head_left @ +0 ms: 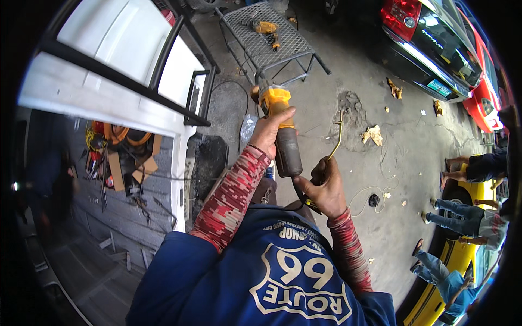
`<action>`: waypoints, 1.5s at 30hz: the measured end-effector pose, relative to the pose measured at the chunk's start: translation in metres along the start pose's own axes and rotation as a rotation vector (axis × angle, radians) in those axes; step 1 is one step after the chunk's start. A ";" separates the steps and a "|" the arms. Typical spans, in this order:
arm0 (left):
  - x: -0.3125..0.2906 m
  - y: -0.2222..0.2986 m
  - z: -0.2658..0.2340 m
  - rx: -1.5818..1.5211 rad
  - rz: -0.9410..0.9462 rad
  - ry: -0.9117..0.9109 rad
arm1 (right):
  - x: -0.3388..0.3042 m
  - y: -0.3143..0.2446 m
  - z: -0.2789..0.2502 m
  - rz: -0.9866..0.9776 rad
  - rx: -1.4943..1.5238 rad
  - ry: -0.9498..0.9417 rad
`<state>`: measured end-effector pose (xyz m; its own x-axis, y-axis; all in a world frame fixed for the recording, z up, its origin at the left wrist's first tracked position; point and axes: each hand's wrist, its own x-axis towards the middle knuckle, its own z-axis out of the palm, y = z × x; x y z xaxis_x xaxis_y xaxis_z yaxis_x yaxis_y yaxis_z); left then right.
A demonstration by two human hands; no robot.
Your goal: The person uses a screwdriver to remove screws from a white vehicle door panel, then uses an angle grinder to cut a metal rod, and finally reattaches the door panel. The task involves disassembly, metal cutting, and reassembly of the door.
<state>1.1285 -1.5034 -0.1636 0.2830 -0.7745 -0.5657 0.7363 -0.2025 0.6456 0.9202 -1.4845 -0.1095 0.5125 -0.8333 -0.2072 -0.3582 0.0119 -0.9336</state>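
My left hand is wrapped around the yellow neck of a yellow-and-black angle grinder, its head pointing away from me and its dark body toward me. Closed around a thin, bent, brass-coloured rod, my right hand is at the grinder's near end, by its cord. The rod sticks up from the fist, with a short crosspiece near its tip. Below the right hand, a small black-and-yellow piece shows; I cannot tell whether it belongs to the rod. The grinder's far end is partly hidden.
Ahead stands a metal mesh bench with yellow power tools on it. A white vehicle body with black bars is close on my left, near cluttered tools and cords. Parked cars and several people are at right.
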 end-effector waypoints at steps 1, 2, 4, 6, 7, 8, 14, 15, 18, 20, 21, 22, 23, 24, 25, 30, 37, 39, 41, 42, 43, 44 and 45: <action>0.018 0.003 0.003 -0.012 -0.030 0.018 | 0.016 -0.005 -0.004 -0.038 -0.099 0.018; 0.031 0.004 0.004 -0.029 -0.056 0.031 | 0.028 -0.010 -0.006 -0.080 -0.202 0.034; 0.054 0.005 0.007 -0.055 -0.118 0.080 | 0.056 -0.014 -0.011 -0.057 -0.300 0.009; 0.081 0.006 0.013 -0.053 -0.137 0.095 | 0.081 -0.014 -0.017 -0.051 -0.406 -0.035; 0.089 0.005 0.015 -0.039 -0.134 0.104 | 0.091 -0.013 -0.018 -0.085 -0.473 -0.061; 0.099 0.004 0.018 -0.026 -0.138 0.116 | 0.101 -0.011 -0.020 -0.078 -0.488 -0.078; 0.148 0.008 0.037 0.090 -0.118 0.190 | 0.160 0.012 -0.028 -0.062 -0.490 -0.155; 0.158 0.010 0.040 0.105 -0.118 0.200 | 0.169 0.016 -0.030 -0.097 -0.443 -0.141; 0.181 0.012 0.046 0.112 -0.102 0.231 | 0.203 0.032 -0.044 -0.088 -0.282 -0.250; 0.195 0.012 0.048 0.065 -0.119 0.239 | 0.224 0.042 -0.055 -0.050 -0.187 -0.319; 0.201 0.012 0.049 0.053 -0.148 0.258 | 0.235 0.046 -0.062 -0.048 -0.138 -0.346; 0.207 0.013 0.050 0.033 -0.161 0.258 | 0.246 0.050 -0.070 -0.056 -0.089 -0.366; 0.213 0.013 0.050 0.006 -0.172 0.241 | 0.255 0.054 -0.079 -0.019 -0.049 -0.433; 0.219 0.014 0.051 -0.027 -0.193 0.247 | 0.262 0.058 -0.086 0.092 0.129 -0.451; 0.224 0.016 0.052 -0.069 -0.211 0.238 | 0.268 0.061 -0.093 0.202 0.311 -0.465; 0.242 0.021 0.057 -0.279 -0.304 0.253 | 0.290 0.065 -0.109 0.305 0.446 -0.437; 0.255 0.028 0.063 -0.566 -0.464 0.052 | 0.295 0.042 -0.118 0.228 0.358 -0.474; 0.258 0.034 0.068 -0.527 -0.519 0.077 | 0.293 0.038 -0.113 0.202 0.314 -0.373; 0.260 0.043 0.075 -0.387 -0.506 0.067 | 0.294 0.035 -0.107 0.240 0.313 -0.250; 0.260 0.050 0.075 -0.203 -0.461 -0.007 | 0.296 0.033 -0.106 0.202 0.383 -0.238; 0.259 0.053 0.078 -0.073 -0.404 -0.007 | 0.297 0.031 -0.106 0.238 0.407 -0.212; 0.259 0.058 0.080 0.063 -0.342 0.028 | 0.298 0.029 -0.107 0.289 0.416 -0.183; 0.258 0.062 0.082 0.202 -0.279 0.011 | 0.301 0.027 -0.104 0.293 0.313 -0.144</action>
<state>1.1972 -1.7651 -0.2278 0.0951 -0.6663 -0.7396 0.6498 -0.5213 0.5532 0.9841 -1.7926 -0.1664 0.5357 -0.6847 -0.4941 -0.2630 0.4208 -0.8682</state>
